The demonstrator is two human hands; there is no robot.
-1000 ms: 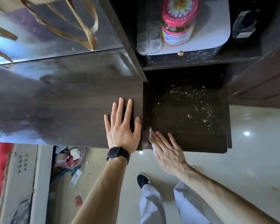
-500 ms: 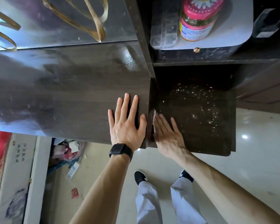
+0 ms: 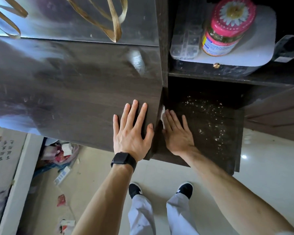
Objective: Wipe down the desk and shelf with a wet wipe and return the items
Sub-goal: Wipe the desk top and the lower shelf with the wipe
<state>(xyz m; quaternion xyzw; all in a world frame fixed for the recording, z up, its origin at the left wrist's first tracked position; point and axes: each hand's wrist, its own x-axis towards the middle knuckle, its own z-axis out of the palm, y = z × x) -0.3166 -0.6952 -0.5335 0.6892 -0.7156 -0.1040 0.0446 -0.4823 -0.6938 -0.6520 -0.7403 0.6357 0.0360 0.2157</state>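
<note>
At the upper left of the frame, tan bag straps lie on the dark wooden worktop, whose surface shows a smeary sheen; whether that is wiping or only reflected light I cannot tell. In the centre the left hand, a black smartwatch on its wrist, rests flat with fingers spread, its grip released and grasping nothing. Just right of it, the right hand presses a white wet wipe flat on the lower shelf, against its left wall. Pale crumbs still scatter that shelf, so most of it looks unwiped. At the upper right, a pink-lidded jar and a clear plastic box stand on the higher shelf; returning items seems yet to come.
</note>
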